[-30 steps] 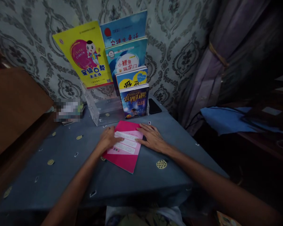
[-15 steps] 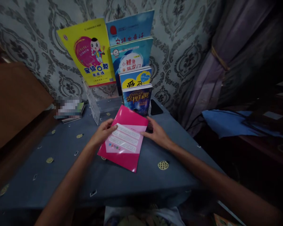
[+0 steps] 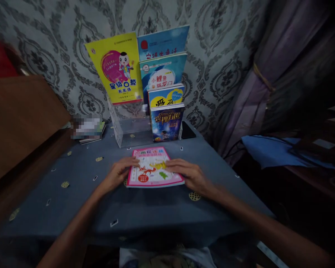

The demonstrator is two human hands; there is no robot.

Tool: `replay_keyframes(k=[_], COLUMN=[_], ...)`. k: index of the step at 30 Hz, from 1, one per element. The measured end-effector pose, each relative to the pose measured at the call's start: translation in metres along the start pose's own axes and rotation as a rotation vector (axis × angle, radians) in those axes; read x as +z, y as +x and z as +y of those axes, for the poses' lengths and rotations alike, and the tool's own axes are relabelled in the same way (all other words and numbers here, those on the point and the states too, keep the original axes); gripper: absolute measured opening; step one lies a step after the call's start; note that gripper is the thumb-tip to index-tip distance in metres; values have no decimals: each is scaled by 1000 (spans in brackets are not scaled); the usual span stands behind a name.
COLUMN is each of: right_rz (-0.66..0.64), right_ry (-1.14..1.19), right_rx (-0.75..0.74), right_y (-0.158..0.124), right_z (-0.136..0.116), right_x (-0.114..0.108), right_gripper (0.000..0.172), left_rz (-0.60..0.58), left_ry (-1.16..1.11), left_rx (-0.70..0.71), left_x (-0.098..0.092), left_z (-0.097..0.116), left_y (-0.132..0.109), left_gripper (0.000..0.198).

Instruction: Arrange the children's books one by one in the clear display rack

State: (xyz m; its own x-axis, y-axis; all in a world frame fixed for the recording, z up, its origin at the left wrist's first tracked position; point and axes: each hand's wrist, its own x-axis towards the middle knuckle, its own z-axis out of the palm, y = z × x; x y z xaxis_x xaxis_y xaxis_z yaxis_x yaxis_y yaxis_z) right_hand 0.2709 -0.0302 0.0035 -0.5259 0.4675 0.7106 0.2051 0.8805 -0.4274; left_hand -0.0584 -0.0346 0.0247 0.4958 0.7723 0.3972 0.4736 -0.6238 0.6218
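Observation:
A pink-edged book (image 3: 153, 169) with a white, cartoon-printed cover lies level at the middle of the table, or just above it; I cannot tell which. Its left side is in my left hand (image 3: 122, 172), with fingertips over the cover. My right hand (image 3: 190, 175) grips the right side, its fingers reaching flat across the cover. Both thumbs are hidden. Behind the book stands a clear acrylic rack (image 3: 131, 130). It holds a yellow workbook (image 3: 117, 70), two blue books at the back right, a yellow-and-blue book (image 3: 166, 97) and a dark blue book (image 3: 167, 124) in front.
A dark phone (image 3: 188, 130) lies right of the rack. At the left are a small stack of booklets (image 3: 89, 130), partly blurred out, and a large brown box (image 3: 25, 119). The table (image 3: 80, 208) has a blue-grey patterned cloth. A purple curtain (image 3: 245, 89) hangs at the right.
The book has turned from its pink back cover to its white front cover and is now lower and flatter. Both hands have shifted along its sides. The view has moved slightly.

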Motion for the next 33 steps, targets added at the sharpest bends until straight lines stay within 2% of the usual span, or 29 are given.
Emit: replay_keyframes(k=[2, 4, 7, 9, 11, 13, 15, 18, 21, 25, 29, 33], right_rz=[-184, -336, -532, -608, -595, -500, -432, -398, -431, -470, -496, -470], right_ry=[-51, -106, -144, -149, -155, -146, -112, -68, -127, -209, -274, -311], right_rx=[0, 40, 93, 138, 215, 283, 279, 215, 209, 214, 275, 374], right_y=[-20, -28, -20, -6, 12, 31, 50, 74, 86, 84, 76, 61], right_z=[7, 9, 3, -3, -5, -2, 7, 24, 35, 39, 43, 59], right_x=[11, 11, -3, -8, 0, 22, 54, 98, 117, 110, 91, 66], right_gripper=[35, 40, 45, 44, 43, 49, 56, 56, 55, 50, 49, 47], left_rz=[-90, -148, -229, -242, -195, -124, -74, -53, -57, -77, -66, -63], left_ry=[112, 174, 217, 246, 309, 392, 449, 498, 513, 497, 497, 479], left_rx=[-36, -44, -23, -24, -59, -103, -118, -108, -101, -103, -109, -111], left_x=[14, 20, 15, 11, 12, 18, 26, 35, 37, 34, 33, 34], left_z=[-12, -16, -13, -13, -17, -24, -31, -38, -39, -38, -41, -43], left_y=[-19, -30, -29, -20, -7, 5, 12, 14, 11, 10, 10, 8], left_gripper=[30, 36, 43, 42, 35, 32, 33, 33, 36, 39, 36, 35])
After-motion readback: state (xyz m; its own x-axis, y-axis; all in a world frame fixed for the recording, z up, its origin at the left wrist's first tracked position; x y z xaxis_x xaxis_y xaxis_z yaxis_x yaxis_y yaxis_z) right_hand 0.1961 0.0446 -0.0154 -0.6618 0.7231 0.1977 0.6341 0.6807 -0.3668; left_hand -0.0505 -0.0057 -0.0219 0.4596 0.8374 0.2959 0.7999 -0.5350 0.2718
